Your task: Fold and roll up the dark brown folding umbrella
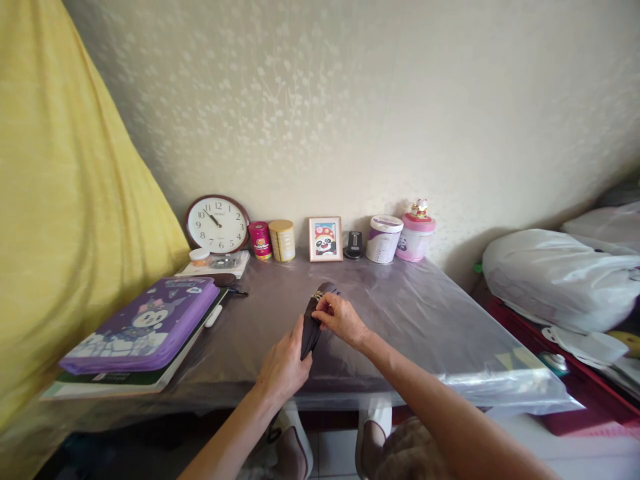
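A black folded umbrella (311,333), with a patch of gold-coloured pattern near its far end, is held over the near middle of the table. My left hand (286,365) wraps round its lower part from the left side. At the upper part, my right hand (344,321) is closed in a pinch, thumb and forefinger against the dark fabric. The fingers hide some of the umbrella, and its near end dips behind my left hand.
A plastic-covered table (400,347) lies before me. Left are a purple zip binder (145,323) and notebooks. Along the wall stand a clock (218,225), tins (283,240), a picture frame (325,239), a black stapler-like object (354,245) and tubs (385,239). White bags (560,280) sit right.
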`<state>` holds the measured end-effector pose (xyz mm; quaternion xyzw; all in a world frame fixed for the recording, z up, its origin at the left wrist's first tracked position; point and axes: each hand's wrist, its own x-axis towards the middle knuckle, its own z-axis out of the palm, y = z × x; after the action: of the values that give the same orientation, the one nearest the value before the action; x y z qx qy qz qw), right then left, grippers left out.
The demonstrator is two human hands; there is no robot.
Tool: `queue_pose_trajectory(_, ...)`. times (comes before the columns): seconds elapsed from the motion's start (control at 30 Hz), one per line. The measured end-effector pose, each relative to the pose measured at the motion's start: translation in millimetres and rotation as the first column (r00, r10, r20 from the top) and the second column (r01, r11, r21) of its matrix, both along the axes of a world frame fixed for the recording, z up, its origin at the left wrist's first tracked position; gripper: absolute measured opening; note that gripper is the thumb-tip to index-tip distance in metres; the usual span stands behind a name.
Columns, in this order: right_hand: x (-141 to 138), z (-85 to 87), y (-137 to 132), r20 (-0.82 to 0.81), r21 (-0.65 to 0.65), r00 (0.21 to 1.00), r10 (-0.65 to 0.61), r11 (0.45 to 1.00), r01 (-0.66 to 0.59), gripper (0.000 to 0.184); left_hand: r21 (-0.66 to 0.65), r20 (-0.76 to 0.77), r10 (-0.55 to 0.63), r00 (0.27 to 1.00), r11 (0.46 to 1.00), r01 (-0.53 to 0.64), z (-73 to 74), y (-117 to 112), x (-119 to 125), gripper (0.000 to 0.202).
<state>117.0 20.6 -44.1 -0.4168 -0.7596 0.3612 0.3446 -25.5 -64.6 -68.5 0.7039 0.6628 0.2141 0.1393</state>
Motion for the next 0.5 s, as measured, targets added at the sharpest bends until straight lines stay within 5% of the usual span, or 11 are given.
queue_pose_trajectory(0.17,0.9,-0.9,-1.2,0.059,0.095,0.998,0.005,0.995,-0.011,0.011,-0.011,0.003,0.012,1.0,1.0,-0.012,-1.8,0.4,1.8,0.069)
queue_pose_trajectory(0.3,3.7,-6.7,4.2,0.028,0.153,1.0,-0.005,0.988,0.0,0.01,-0.054,0.211,0.008,0.977,0.999,0.004,3.3,2.0,1.2,0.065)
queue_pose_trajectory(0.43,13.3,-11.3,17.5,-0.094,0.132,0.977,-0.19,0.97,0.202,0.013,-0.103,0.545,0.015,0.838,0.993,0.049,12.7,3.4,-2.4,0.052)
queue_pose_trajectory(0.5,19.8,-12.4,22.1,-0.162,-0.003,0.936,-0.312,0.949,0.316,0.03,-0.118,0.625,0.023,0.78,0.991,0.065,15.9,3.4,-3.4,0.046)
